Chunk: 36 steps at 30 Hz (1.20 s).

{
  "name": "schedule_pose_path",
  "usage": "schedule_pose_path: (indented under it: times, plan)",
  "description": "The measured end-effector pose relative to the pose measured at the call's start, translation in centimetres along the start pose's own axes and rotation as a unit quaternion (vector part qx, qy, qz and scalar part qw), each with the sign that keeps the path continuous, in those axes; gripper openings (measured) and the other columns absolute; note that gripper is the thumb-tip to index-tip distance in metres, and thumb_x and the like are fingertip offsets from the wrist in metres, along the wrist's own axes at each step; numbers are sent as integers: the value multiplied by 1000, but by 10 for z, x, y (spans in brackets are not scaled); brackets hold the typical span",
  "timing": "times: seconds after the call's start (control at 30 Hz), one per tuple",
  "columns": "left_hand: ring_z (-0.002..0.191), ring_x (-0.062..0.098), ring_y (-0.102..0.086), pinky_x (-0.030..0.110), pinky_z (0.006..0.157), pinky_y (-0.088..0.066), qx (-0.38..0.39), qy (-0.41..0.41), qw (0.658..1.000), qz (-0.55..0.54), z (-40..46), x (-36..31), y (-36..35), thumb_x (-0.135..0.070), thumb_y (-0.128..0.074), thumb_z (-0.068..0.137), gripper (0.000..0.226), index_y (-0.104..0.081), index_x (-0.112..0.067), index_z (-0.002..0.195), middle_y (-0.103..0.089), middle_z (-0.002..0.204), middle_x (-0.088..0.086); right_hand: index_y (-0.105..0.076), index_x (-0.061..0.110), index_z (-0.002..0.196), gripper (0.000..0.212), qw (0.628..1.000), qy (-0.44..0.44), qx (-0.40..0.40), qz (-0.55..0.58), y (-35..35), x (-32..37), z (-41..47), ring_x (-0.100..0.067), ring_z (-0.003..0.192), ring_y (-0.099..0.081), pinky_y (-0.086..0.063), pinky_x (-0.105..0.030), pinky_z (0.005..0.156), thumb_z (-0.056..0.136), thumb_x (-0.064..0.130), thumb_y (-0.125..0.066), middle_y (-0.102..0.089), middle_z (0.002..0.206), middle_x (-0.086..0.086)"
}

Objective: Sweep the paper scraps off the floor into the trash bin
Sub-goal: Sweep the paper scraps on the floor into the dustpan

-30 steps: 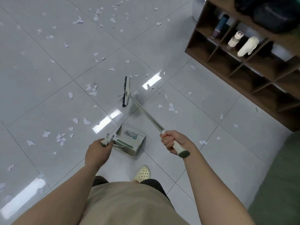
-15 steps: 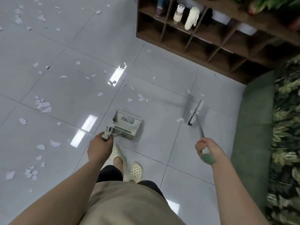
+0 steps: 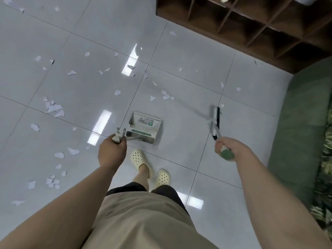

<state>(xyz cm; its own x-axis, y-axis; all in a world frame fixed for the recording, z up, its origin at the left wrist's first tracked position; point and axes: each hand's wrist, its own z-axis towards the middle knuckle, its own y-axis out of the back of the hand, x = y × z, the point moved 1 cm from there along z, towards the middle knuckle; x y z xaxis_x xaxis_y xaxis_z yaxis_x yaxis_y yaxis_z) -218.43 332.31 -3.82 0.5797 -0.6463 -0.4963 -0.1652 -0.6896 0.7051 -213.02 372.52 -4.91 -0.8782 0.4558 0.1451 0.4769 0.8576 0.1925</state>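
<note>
Floor: glossy pale grey tiles [image 3: 179,51] with dark grout lines and bright light reflections.
Paper scraps: white torn pieces [image 3: 53,108] scattered mostly over the left and far-middle tiles; one larger heap lies at the left, a small cluster [image 3: 166,96] sits just beyond the dustpan, and a few single bits lie far right near the couch edge.
Dustpan: cream and green pan [image 3: 144,128] at the middle of the scene, just ahead of the feet, its open mouth facing away from the person; whether it touches the tile cannot be told.
Left hand: left hand [image 3: 111,151] with fingers wrapped tight around the top of the dustpan's handle.
Broom: short broom [image 3: 214,121] on the right, motion-blurred, its dark bristle head low over the tile near a grout line, well apart from the dustpan.
Right hand: right hand [image 3: 227,147] with fingers clenched around the broom's handle, the green end cap showing at the near side of the fist.
Feet: cream perforated clogs [image 3: 140,159] on the tile, near the dustpan.
Shelf: dark wooden cubby shelf [image 3: 251,24] at the far right.
Couch: green upholstered edge [image 3: 301,123] along the right side.
</note>
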Motion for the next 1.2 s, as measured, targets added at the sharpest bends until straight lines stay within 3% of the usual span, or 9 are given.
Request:
schedule_pose_path:
  times: [0.27,0.43,0.53,0.67,0.77,0.93,1.03,1.1,1.2]
  plan:
    - [66,23,-56,28,58,-41,-25,97,982,-158,39,-45,-9,-25,-57,94,21,-68,-7,96,-59,63,-2,-39,12,74,22,976,-56,162,-134,-185,36,-29,-8,30,-32,-30,-16,29,87,-5,-42,-35,46,0]
    - [63,16,-56,25,57,-39,-43,108,979,-166,54,-47,2,-25,-58,96,21,-67,-8,89,-64,69,3,-35,18,73,28,946,-110,302,-42,-234,99,-53,-3,31,-32,-33,-12,29,91,0,-46,-32,50,5]
    - [61,21,-55,27,58,-41,-45,112,979,-165,54,-50,1,-23,-58,95,23,-66,-4,86,-63,67,6,-39,16,76,22,927,-100,355,-64,-234,111,-63,-1,32,-33,-33,-12,29,93,3,-44,-33,49,7]
    - [70,30,-60,31,62,-44,-41,115,981,-150,48,-65,-9,-25,-58,95,22,-64,-9,81,-63,68,6,-44,16,78,18,927,-64,358,-87,-193,129,-69,0,34,-31,-30,-14,28,92,5,-48,-32,53,10]
    - [76,31,-64,34,68,-49,-31,97,988,-116,44,-86,-22,-27,-56,95,18,-65,-16,84,-66,75,3,-45,14,79,16,952,-21,295,-80,-143,148,-67,-1,35,-32,-29,-15,28,90,3,-50,-33,55,8]
    - [92,30,-67,37,74,-52,-8,45,998,-36,33,-160,-66,-36,-54,93,37,-67,-16,121,-74,100,3,-42,15,79,21,982,61,159,-81,-29,188,-54,-4,37,-33,-28,-16,30,85,-4,-48,-36,55,4]
    - [101,34,-65,41,80,-54,-20,32,999,-9,29,-196,-91,-35,-53,93,41,-66,-17,127,-73,107,6,-38,15,78,22,990,71,120,-28,38,213,-40,-4,35,-31,-28,-16,29,85,-4,-46,-33,53,4]
    - [96,33,-63,38,76,-50,-31,26,999,-2,24,-216,-103,-32,-54,95,36,-66,-16,125,-72,111,7,-36,16,74,24,992,72,103,5,81,229,-28,-4,34,-30,-28,-16,28,85,-3,-46,-32,51,5]
    - [82,29,-55,34,69,-40,-45,10,999,7,18,-237,-119,-31,-56,98,22,-68,-19,112,-64,91,2,-33,17,70,28,994,60,81,52,135,248,-11,-3,31,-30,-29,-15,26,86,-3,-44,-31,47,5]
